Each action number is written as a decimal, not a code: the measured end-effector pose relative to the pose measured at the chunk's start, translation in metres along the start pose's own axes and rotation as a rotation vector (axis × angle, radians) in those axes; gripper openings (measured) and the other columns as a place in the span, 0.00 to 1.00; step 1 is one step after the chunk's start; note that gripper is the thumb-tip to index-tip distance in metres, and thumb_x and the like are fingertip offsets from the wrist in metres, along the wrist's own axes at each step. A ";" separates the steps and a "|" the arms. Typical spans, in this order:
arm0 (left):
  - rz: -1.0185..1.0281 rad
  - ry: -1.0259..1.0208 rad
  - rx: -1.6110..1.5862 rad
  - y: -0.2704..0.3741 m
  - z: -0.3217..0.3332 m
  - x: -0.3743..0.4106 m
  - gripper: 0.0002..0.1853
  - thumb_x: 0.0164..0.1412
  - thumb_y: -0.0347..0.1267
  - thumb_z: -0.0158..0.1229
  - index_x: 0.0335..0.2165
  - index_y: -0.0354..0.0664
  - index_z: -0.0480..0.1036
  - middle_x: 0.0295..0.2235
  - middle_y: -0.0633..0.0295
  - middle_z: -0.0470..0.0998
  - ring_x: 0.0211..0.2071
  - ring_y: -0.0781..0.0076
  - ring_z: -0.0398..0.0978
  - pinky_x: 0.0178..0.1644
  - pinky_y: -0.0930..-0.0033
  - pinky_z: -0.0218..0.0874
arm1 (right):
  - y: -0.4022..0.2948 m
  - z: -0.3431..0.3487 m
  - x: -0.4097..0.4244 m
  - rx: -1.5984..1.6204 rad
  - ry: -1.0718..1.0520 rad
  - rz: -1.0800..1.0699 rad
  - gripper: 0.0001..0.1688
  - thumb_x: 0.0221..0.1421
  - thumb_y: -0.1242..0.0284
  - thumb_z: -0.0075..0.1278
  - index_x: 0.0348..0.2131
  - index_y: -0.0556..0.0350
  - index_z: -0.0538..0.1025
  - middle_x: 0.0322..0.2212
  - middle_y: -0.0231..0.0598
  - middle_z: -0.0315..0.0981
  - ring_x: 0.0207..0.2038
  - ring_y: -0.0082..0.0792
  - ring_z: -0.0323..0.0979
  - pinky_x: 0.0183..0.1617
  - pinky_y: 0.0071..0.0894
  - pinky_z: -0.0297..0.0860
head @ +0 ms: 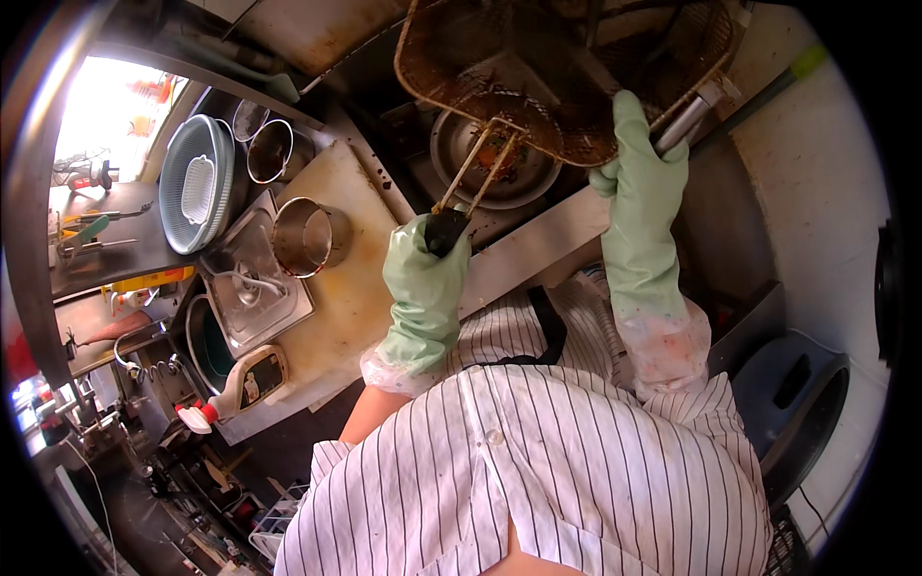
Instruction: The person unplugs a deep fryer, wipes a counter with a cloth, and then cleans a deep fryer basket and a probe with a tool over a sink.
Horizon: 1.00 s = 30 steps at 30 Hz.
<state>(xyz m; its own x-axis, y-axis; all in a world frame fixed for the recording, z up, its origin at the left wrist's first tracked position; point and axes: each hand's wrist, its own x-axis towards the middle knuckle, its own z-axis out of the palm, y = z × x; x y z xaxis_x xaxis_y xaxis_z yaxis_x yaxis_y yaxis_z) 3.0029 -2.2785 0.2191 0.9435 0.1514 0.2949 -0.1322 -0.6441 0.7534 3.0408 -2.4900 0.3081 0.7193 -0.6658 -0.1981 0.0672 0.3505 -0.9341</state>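
My left hand (428, 277), in a pale green rubber glove, is closed around the black grip (446, 230) of a fryer basket. Two wire rods run from this grip to the basket's brown, greasy mesh (475, 65). At the basket's near right corner is my right hand (645, 180), gloved the same way, with one finger stretched along the mesh. A silver metal handle (681, 128) lies in its grasp; what it belongs to is unclear. Below the basket, a round steel bowl (529, 194) sits in the dark recess, with reddish-brown residue inside.
On the stained cutting board (360, 281) at left stand a steel pot (306, 234) and a steel pan lid (252, 288). A spray bottle (248, 385) lies at its near edge. Colanders (173, 209) lean farther left. The metal front edge (533, 248) crosses before me; a wall (814, 194) rises at right.
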 end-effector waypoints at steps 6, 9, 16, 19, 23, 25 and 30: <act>-0.071 -0.166 -0.031 -0.006 -0.004 0.008 0.16 0.56 0.37 0.75 0.32 0.36 0.78 0.25 0.63 0.80 0.25 0.76 0.75 0.32 0.71 0.68 | 0.001 -0.002 -0.007 -0.050 -0.117 0.021 0.12 0.61 0.69 0.62 0.33 0.54 0.72 0.19 0.28 0.69 0.14 0.19 0.68 0.15 0.22 0.70; -0.423 -0.518 -0.304 0.022 -0.011 0.035 0.12 0.62 0.33 0.69 0.36 0.34 0.79 0.23 0.65 0.81 0.22 0.79 0.76 0.29 0.74 0.68 | 0.007 -0.003 -0.011 -0.042 -0.165 0.010 0.13 0.62 0.68 0.62 0.33 0.54 0.72 0.20 0.28 0.71 0.16 0.19 0.70 0.18 0.23 0.71; -0.396 -0.839 -0.566 0.058 -0.019 0.069 0.15 0.69 0.34 0.59 0.44 0.30 0.81 0.18 0.65 0.77 0.19 0.78 0.75 0.28 0.74 0.69 | 0.012 -0.001 0.006 -0.035 -0.304 -0.038 0.10 0.62 0.69 0.62 0.31 0.54 0.75 0.20 0.27 0.72 0.15 0.19 0.68 0.18 0.23 0.71; -0.431 -0.854 -0.732 0.063 -0.007 0.072 0.14 0.69 0.33 0.58 0.44 0.32 0.81 0.14 0.68 0.73 0.18 0.81 0.72 0.27 0.75 0.69 | 0.010 -0.004 0.005 -0.135 -0.346 -0.028 0.10 0.64 0.68 0.61 0.34 0.54 0.76 0.19 0.26 0.71 0.16 0.17 0.69 0.20 0.23 0.70; -0.459 -0.734 -0.634 0.064 -0.002 0.071 0.10 0.68 0.32 0.60 0.39 0.34 0.82 0.14 0.71 0.71 0.14 0.85 0.66 0.25 0.76 0.68 | 0.017 -0.024 0.008 -0.188 -0.337 -0.086 0.19 0.68 0.58 0.55 0.41 0.56 0.77 0.17 0.24 0.67 0.16 0.17 0.64 0.20 0.21 0.65; -0.485 -0.620 -0.563 0.055 0.004 0.074 0.10 0.66 0.33 0.64 0.33 0.36 0.82 0.14 0.68 0.72 0.14 0.81 0.66 0.20 0.74 0.61 | 0.015 -0.040 0.009 -0.193 -0.378 -0.152 0.25 0.70 0.52 0.50 0.44 0.58 0.77 0.16 0.24 0.65 0.16 0.17 0.62 0.20 0.20 0.61; -0.415 -0.486 -0.489 0.040 0.011 0.076 0.12 0.66 0.37 0.66 0.34 0.37 0.82 0.18 0.68 0.76 0.19 0.84 0.69 0.23 0.76 0.61 | 0.007 -0.056 -0.004 -0.519 -0.621 -0.249 0.32 0.74 0.47 0.40 0.46 0.60 0.77 0.17 0.25 0.66 0.19 0.16 0.62 0.23 0.19 0.60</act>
<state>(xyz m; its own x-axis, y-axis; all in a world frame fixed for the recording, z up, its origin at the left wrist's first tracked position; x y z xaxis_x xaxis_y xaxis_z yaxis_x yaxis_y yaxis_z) 3.0726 -2.3007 0.2654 0.9567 -0.1089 -0.2698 0.2466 -0.1884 0.9506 2.9996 -2.5220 0.2853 0.9851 -0.1473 0.0886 0.0570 -0.2060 -0.9769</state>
